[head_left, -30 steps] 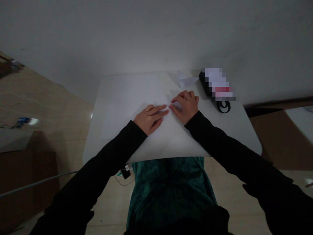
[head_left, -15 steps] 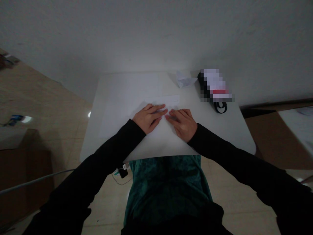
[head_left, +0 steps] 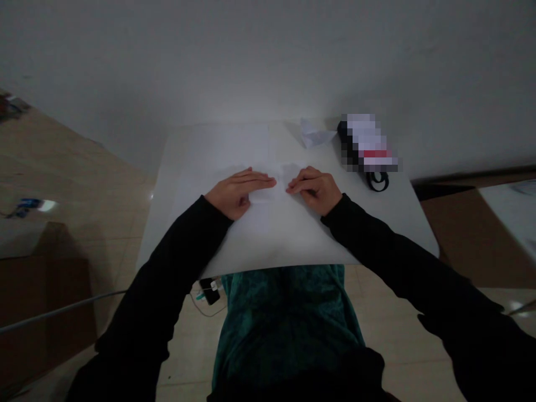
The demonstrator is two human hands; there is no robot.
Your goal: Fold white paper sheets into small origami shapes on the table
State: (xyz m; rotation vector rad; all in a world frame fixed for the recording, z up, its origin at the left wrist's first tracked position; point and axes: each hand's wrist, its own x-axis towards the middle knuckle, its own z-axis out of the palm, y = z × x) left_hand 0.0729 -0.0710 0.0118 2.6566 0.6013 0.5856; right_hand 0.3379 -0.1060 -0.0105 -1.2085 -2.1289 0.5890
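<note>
A small white sheet of paper [head_left: 280, 192] lies on the white table between my hands, its outline faint against the top. My left hand [head_left: 234, 192] rests on its left side with the fingers stretched out to the right, thumb tucked beneath. Opposite it, my right hand [head_left: 317, 190] has its fingers drawn together in a pinch at the paper's right edge. A larger white sheet [head_left: 221, 142] is spread under and behind my left hand.
A folded white paper piece [head_left: 316, 135] stands at the back of the table [head_left: 377, 234]. To its right lies a dark item with a blurred-out top [head_left: 368, 142] and a black loop [head_left: 379, 181]. The wall [head_left: 259, 61] borders the far edge. A phone [head_left: 209, 291] is below the near edge.
My left hand has slid left and its fingers now lie closer together. My right hand has moved slightly up, its fingers curling into a pinch. The gap between the hands is wider.
</note>
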